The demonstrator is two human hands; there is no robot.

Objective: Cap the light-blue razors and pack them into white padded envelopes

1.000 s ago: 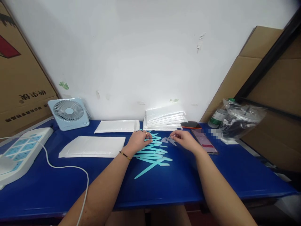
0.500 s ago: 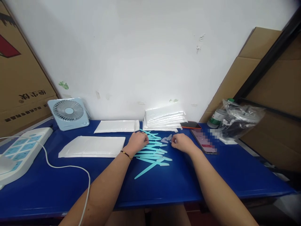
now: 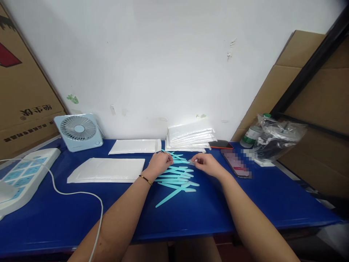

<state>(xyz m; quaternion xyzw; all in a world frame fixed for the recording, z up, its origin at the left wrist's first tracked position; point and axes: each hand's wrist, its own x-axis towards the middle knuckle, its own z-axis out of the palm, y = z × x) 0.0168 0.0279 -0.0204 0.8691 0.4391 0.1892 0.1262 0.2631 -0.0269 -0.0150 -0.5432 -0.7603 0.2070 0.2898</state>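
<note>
Several teal eyebrow razors (image 3: 174, 178) lie in a loose column on the blue table, blade ends toward the right. My left hand (image 3: 161, 163) is closed in a pinch on one eyebrow razor (image 3: 181, 162), whose tip points at my other hand. Opposite it, my right hand (image 3: 207, 163) has its fingertips pinched on a small clear blade cap (image 3: 191, 162), close to the razor's tip. Whether cap and razor touch is too small to tell. Other loose caps are largely hidden by the right fingers.
White padded packets (image 3: 106, 170) lie at left, with a stack of white packets (image 3: 188, 136) behind my hands. A phone (image 3: 236, 163), an orange-edged phone (image 3: 220, 145) and a bagged item (image 3: 275, 140) stand right. A fan (image 3: 79, 129), power strip (image 3: 27, 174) and white cable (image 3: 81, 193) are left.
My right hand has moved left, over the loose caps and nearer my left hand. A razor now sticks out from the left fingers toward it.
</note>
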